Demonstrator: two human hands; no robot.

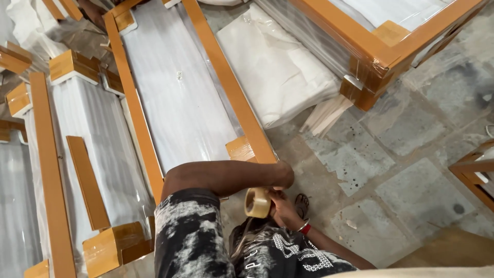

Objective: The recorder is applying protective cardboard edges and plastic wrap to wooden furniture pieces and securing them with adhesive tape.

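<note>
Clear tape roll (pixel 257 202) gripped in right hand (pixel 280 204), left hand (pixel 284 175) seemingly pressing plastic-wrapped wooden frame (pixel 247 121); hands close together

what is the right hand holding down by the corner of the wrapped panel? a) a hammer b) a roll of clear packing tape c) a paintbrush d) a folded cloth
b: the right hand grips a roll of clear packing tape beside the wrapped panel.

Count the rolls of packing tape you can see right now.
1. The tape roll sits at the near end of the wrapped panel, held by the right hand, with the left hand just above. Others may be hidden.
</note>
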